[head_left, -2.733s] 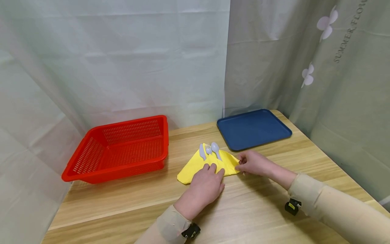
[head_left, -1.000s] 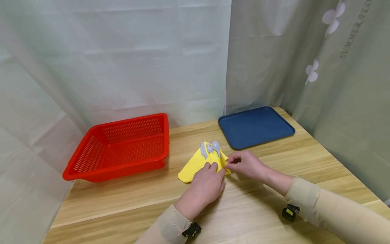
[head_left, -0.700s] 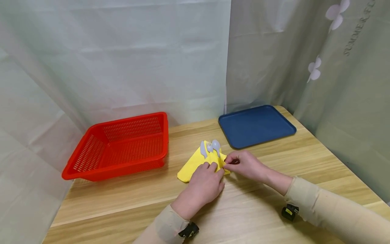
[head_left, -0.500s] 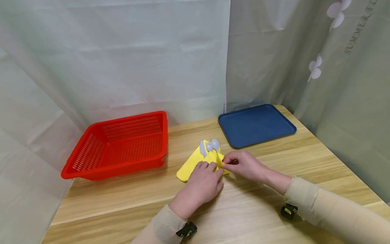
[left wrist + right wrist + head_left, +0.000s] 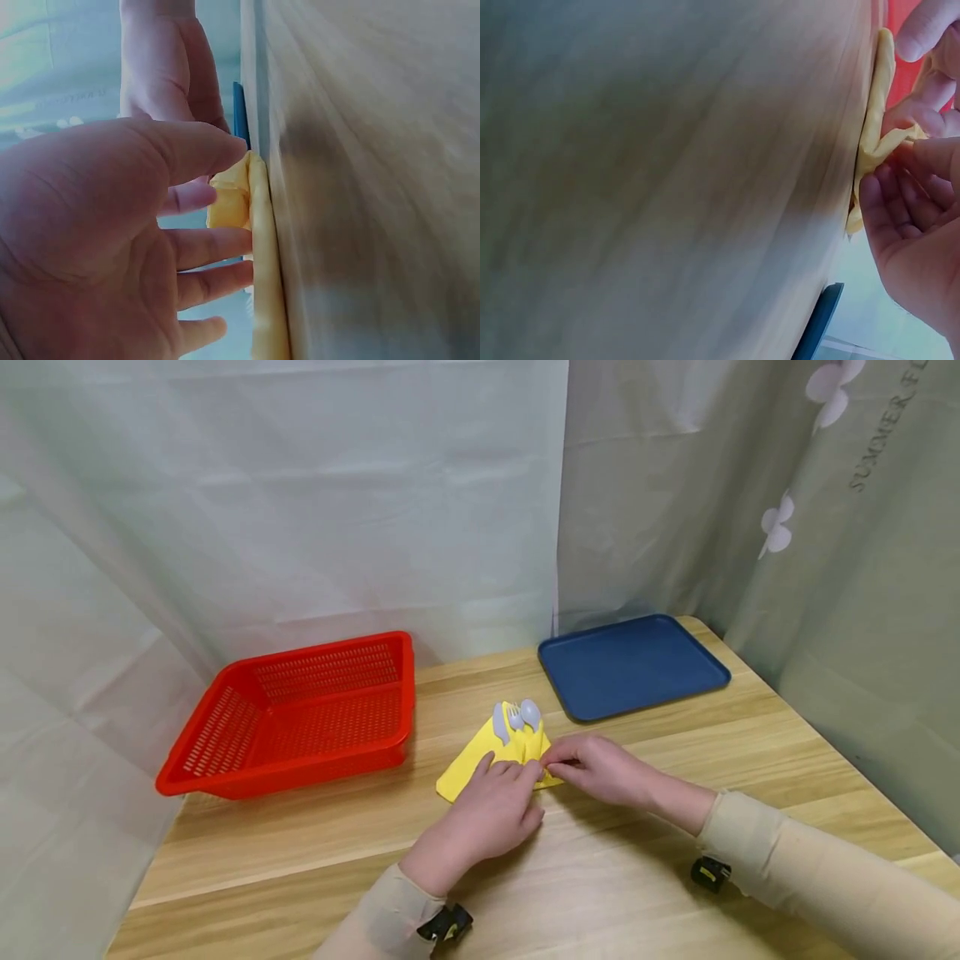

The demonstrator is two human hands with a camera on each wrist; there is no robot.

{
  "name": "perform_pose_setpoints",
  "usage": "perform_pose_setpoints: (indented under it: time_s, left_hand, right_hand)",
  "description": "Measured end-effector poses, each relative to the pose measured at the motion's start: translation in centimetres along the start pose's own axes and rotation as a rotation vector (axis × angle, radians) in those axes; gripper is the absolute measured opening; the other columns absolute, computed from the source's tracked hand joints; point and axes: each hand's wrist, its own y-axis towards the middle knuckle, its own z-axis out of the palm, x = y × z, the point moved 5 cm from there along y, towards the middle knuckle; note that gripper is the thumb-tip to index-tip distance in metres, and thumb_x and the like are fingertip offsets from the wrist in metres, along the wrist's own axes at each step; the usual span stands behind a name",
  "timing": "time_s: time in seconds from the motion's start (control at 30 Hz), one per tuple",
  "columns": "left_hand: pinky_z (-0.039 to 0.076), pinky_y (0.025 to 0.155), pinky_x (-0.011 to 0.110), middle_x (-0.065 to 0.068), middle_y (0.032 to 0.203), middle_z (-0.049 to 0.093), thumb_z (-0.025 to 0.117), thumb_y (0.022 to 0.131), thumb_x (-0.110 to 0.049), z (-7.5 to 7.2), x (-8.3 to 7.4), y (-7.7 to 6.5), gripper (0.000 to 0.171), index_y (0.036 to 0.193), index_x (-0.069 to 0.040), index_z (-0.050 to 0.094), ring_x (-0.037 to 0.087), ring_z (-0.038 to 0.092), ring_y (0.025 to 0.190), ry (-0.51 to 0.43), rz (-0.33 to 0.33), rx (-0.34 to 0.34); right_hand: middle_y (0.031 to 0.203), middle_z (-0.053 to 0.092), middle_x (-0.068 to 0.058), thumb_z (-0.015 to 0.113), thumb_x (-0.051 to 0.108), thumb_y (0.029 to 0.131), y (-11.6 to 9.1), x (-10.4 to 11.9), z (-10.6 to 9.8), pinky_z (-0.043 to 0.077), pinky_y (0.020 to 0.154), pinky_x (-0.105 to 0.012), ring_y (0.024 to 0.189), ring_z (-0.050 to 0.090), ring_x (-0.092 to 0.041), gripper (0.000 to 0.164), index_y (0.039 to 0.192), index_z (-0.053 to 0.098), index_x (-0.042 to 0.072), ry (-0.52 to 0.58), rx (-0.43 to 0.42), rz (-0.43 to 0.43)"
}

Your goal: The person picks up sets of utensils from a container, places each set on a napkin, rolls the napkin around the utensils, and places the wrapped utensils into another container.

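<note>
A yellow napkin [image 5: 467,768] lies folded on the wooden table, wrapped over the lower ends of a grey plastic knife [image 5: 499,724], fork [image 5: 515,719] and spoon [image 5: 530,714]. Their upper ends stick out at the far side. My right hand [image 5: 603,770] pinches the napkin's right side between thumb and fingertips; in the right wrist view the raised fold [image 5: 891,141] shows at its fingers. My left hand [image 5: 487,806] rests on the near part of the napkin, fingers extended and fingertips touching it. In the left wrist view those fingers [image 5: 214,247] look fairly straight.
A red perforated basket [image 5: 408,727] stands at the back left of the table. The blue tray [image 5: 633,667] lies flat at the back right. Pale curtains [image 5: 337,510] hang behind and on both sides.
My right hand has brought the napkin's right flap leftward over the cutlery, close to the left fingers. Just now my left hand has shifted slightly back and left.
</note>
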Motion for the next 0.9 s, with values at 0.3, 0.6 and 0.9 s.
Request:
perform_pose_setpoints:
  time_s: [0.3,0.6,0.9]
  left_hand:
    - [0.031,0.128,0.059,0.009,0.137,0.074,0.074,0.107,-0.027,-0.5,0.6,-0.3,0.051,0.152,-0.010,0.060,0.027,0.069,0.130,-0.015,-0.014,-0.080]
    - [0.040,0.124,0.055,0.010,0.128,0.074,0.076,0.106,-0.028,-1.2,1.4,0.1,0.036,0.132,-0.003,0.075,0.029,0.069,0.123,0.022,-0.057,-0.184]
    - [0.047,0.116,0.052,0.011,0.118,0.073,0.076,0.103,-0.026,-0.7,1.5,-0.4,0.027,0.115,-0.001,0.076,0.030,0.070,0.110,0.065,-0.062,-0.168]
  right_hand:
    - [0.121,0.079,0.001,0.073,-0.001,0.104,0.3,0.0,0.1,0.058,0.105,-0.045,0.119,0.073,-0.022,0.021,0.116,0.084,0.013,-0.080,0.013,-0.051]
    - [0.116,0.076,0.003,0.081,0.003,0.099,0.8,0.6,0.5,0.059,0.100,-0.042,0.111,0.071,-0.019,0.015,0.108,0.084,0.015,-0.180,0.029,-0.100]
    - [0.115,0.074,0.001,0.086,0.004,0.096,0.7,1.0,0.6,0.058,0.099,-0.043,0.111,0.069,-0.022,0.016,0.109,0.083,0.012,-0.261,-0.003,-0.170]
